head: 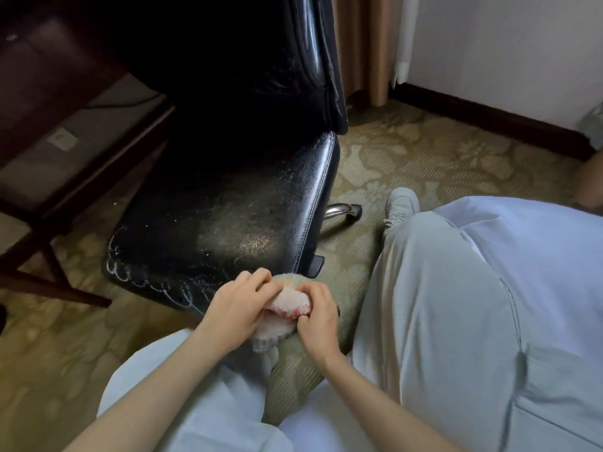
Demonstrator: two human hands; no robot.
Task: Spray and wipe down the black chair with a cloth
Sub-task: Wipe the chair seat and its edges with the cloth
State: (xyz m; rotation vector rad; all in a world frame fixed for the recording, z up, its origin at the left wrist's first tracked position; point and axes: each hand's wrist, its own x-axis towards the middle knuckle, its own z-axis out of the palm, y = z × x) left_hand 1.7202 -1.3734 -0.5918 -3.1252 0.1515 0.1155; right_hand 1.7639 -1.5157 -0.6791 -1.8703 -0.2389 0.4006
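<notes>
The black chair (228,197) stands in front of me, its worn leather seat speckled with droplets and cracked white along the near edge. A fluffy pale pink cloth (288,303) is bunched just off the seat's near right corner. My left hand (241,308) grips the cloth from the left, fingers curled over its top. My right hand (318,318) pinches it from the right. No spray bottle is in view.
A dark wooden desk (49,132) stands at the left, close to the chair. The chair's chrome base leg (339,212) sticks out near my shoe (399,203). My light trousers fill the lower right. Patterned carpet, a curtain (368,47) and a white wall lie behind.
</notes>
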